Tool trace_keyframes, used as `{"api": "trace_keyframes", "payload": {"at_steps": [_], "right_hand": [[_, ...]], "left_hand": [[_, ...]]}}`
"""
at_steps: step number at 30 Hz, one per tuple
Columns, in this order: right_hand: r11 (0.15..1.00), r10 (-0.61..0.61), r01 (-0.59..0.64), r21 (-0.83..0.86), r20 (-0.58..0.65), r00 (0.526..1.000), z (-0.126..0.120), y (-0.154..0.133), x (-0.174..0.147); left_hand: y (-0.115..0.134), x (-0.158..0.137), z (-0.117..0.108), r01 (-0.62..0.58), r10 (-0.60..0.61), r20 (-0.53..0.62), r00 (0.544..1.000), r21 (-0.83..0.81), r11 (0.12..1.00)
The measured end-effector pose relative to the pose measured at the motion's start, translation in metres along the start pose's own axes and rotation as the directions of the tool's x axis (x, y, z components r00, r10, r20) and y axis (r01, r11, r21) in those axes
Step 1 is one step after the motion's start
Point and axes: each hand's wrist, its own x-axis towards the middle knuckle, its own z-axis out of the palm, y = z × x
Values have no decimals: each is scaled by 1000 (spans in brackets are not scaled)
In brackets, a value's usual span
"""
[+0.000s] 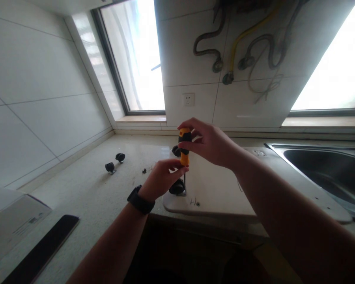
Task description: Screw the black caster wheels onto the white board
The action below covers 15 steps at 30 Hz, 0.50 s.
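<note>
A yellow and black screwdriver point(184, 146) stands upright, its shaft pointing down at the plate of a black caster wheel point(176, 187). My right hand point(205, 140) is closed round the upper part of its handle. Lower down, my left hand point(165, 176), with a black band on the wrist, pinches the screwdriver near the base of the handle. The caster sits at the near left corner of a white board point(221, 193) lying on the counter. Another caster point(175, 150) shows behind my hands at the board's far left corner. The screw under the tip is too small to make out.
Two loose casters point(114, 163) and a small pile of screws point(144, 170) lie on the counter point(106, 197) to the left. A white box point(14, 225) and a long dark strip point(44, 246) are at the near left. A metal sink point(322, 169) is on the right.
</note>
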Motion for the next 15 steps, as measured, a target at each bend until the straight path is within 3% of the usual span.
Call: {"api": "trace_keyframes", "payload": {"at_steps": [4,7,10,13,15], "right_hand": [[958,-73,20,-285,-179,981,7,-1,-1],[923,-83,3,-384,-192,978,6,-2,-3],[983,-20,11,-185,-43,999,-2,-4,-6],[996,-42,30,85,142,989,-11,-6,-8],[994,-31,13,113,159,987,-13,-8,-9]], "left_hand": [[-2,0,8,-12,12,-40,999,-6,1000],[-2,-1,12,-3,5,-77,997,16,1000],[0,-3,12,0,2,-74,997,37,999],[1,-4,10,5,-2,-75,997,41,999],[2,-4,9,0,2,-77,997,24,1000]]}}
